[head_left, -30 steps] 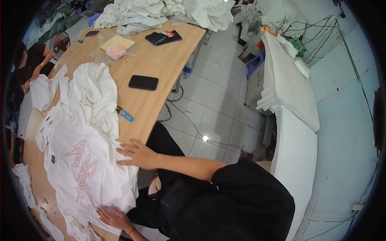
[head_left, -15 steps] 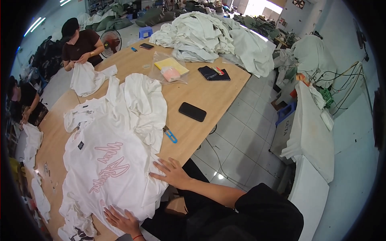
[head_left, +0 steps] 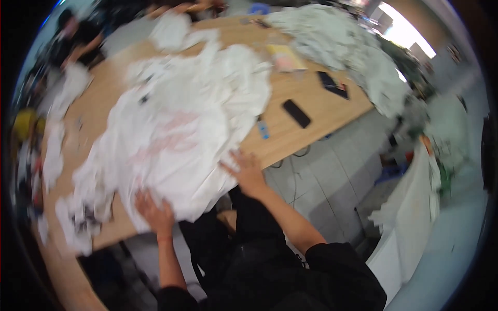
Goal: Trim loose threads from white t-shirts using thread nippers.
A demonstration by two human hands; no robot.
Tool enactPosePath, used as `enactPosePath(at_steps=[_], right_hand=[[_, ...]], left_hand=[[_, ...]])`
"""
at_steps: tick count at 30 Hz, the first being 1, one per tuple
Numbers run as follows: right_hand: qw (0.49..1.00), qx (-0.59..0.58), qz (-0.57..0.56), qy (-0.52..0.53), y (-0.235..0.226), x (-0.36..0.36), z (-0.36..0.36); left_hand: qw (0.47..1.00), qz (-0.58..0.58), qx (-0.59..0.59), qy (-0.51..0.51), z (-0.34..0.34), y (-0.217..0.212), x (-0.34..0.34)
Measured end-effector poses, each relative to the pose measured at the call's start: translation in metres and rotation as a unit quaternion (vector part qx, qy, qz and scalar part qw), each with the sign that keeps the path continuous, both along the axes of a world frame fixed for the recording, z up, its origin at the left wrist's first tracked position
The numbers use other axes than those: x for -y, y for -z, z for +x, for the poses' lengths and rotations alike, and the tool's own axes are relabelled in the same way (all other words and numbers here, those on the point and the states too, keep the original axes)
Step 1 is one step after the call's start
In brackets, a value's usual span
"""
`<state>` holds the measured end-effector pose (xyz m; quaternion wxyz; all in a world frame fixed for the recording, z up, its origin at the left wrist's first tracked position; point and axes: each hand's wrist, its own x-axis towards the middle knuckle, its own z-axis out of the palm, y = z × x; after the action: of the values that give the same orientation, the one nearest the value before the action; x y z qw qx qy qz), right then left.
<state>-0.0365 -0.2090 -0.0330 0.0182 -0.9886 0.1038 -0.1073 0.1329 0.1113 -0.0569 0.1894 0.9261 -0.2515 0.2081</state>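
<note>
On the white shirt [head_left: 168, 142] lie left hand [head_left: 156, 212] and right hand [head_left: 247, 174] — splayed.

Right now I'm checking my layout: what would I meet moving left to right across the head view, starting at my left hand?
Your left hand, your right hand, black phone, flat black item, white draped cloth.

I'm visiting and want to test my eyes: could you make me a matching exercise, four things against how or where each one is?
Things:
1. Shirt
2. Left hand
3. Phone
4. Blue tool

Descriptions:
A. Black, on the table's bare wood
B. White with pink lettering
C. Lying between shirt and phone
D. Reddish band at its wrist

Pairs: 1-B, 2-D, 3-A, 4-C
</note>
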Motion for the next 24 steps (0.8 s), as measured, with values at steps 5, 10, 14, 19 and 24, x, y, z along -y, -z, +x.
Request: enactPosePath(at_steps=[5,10,14,19,24], right_hand=[[0.995,-0.093,0.036,-0.024,-0.016,-0.003,-0.002],[0.988,-0.094,0.101,-0.073,-0.025,-0.008,0.007],[0.979,-0.08,0.141,-0.12,-0.025,0.01,0.0],[0.95,0.146,0.276,-0.004,-0.006,0.026,-0.041],[0.942,0.238,0.199,0.128,0.006,0.013,-0.065]], left_hand=[[0.999,0.005,0.01,0.037,0.012,-0.012,0.002],[1.0,0.0,0.003,-0.01,0.006,-0.01,-0.015],[1.0,-0.004,-0.004,-0.019,0.009,-0.012,-0.012],[0.999,-0.011,-0.026,-0.017,0.011,-0.008,-0.008],[0.996,-0.078,-0.04,-0.019,0.009,-0.009,-0.018]])
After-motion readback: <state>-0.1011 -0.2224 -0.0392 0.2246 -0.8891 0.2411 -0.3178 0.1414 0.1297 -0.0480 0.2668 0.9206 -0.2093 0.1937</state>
